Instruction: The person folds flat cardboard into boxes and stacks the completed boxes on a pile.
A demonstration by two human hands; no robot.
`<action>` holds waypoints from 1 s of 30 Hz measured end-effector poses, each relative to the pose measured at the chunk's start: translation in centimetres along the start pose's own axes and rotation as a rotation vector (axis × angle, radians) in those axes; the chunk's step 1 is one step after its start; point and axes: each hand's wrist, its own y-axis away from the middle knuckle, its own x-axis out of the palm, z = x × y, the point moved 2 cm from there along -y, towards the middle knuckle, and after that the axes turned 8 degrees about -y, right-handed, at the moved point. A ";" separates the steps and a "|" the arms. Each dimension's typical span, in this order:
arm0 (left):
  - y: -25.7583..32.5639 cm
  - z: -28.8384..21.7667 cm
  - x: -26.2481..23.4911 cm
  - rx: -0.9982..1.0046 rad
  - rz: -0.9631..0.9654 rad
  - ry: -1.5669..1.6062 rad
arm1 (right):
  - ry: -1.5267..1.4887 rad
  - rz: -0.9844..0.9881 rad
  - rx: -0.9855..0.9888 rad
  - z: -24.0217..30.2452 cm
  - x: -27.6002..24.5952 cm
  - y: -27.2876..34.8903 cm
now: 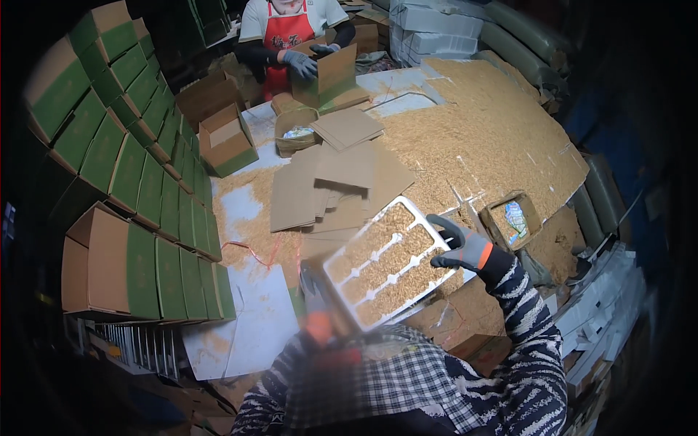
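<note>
A white foam tray (392,279) is tilted in front of me, its long compartments filled with tan, grain-like loose material. My right hand (463,248), in a dark grey glove with an orange cuff, is closed around the tray's right edge. At the tray's left edge is my left hand (313,296), gloved the same way. It is blurred, and its fingers cannot be made out. Beyond the tray lie several flat brown cardboard sheets (298,192), loosely stacked on the table.
Green-and-brown boxes (149,265) are stacked high on the left. Loose tan material (480,120) covers the table's far right. Small boxes with colourful packets stand at the right (534,218) and far middle (287,147). Across the table a person (291,33) handles a cardboard box (333,76).
</note>
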 end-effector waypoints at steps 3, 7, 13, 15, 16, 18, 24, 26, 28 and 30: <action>2.3 -4.0 0.6 0.195 0.178 -0.296 | 0.059 0.029 0.020 -3.7 4.5 -0.5; 2.3 -6.6 -2.7 0.271 0.207 -0.466 | 0.388 -0.133 -0.184 -11.4 9.6 -2.5; -6.9 -6.4 -4.4 0.278 0.008 -0.388 | 0.838 0.073 0.134 -12.9 11.2 -4.4; -12.3 -8.1 -1.5 0.466 0.081 -0.596 | 0.922 0.095 0.105 -13.4 11.8 -4.5; -15.1 -8.2 -0.2 0.415 0.115 -0.679 | 0.948 0.099 0.098 -12.8 12.2 -4.6; -20.5 -6.4 0.9 0.332 0.104 -0.870 | 1.033 0.032 0.012 -11.4 13.4 -4.9; -27.3 -0.9 2.5 -0.002 0.059 -1.322 | 0.756 -0.068 -0.546 -13.1 13.2 -5.0; -27.7 -0.1 2.1 0.106 0.124 -1.335 | 0.429 -0.217 -0.732 -7.9 6.5 -2.1; -27.5 -0.9 1.9 0.134 0.150 -1.343 | 0.254 -0.527 -0.506 -4.7 -3.0 -0.5; -27.3 -2.7 1.6 0.172 0.168 -1.324 | 0.249 -0.978 -0.370 -11.8 -14.1 -2.4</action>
